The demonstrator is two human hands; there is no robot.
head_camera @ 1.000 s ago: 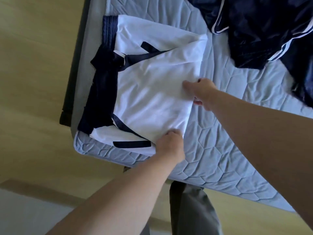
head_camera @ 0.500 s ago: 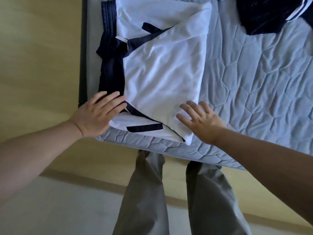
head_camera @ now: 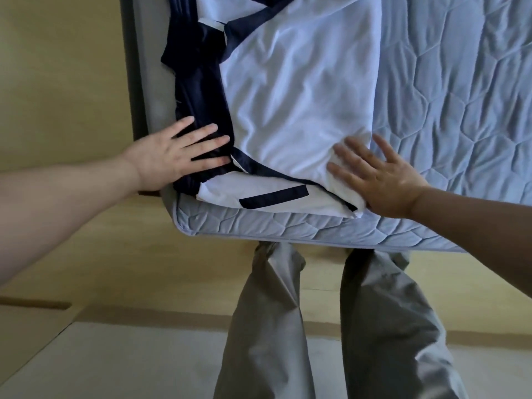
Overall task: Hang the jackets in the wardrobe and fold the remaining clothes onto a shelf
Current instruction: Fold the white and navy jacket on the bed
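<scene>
Two edges met at the mattress (head_camera: 460, 110) corner nearest me, with quilted surface stretching right of the folded white-and-navy garment (head_camera: 296, 96). A dark bed frame (head_camera: 141, 82) ran along the left edge, and grey trouser legs (head_camera: 267, 326) stood against the near edge. My left hand (head_camera: 172, 156) lay flat, fingers straight, on the garment's navy side. My right hand (head_camera: 383, 182) pressed flat on its near right corner.
</scene>
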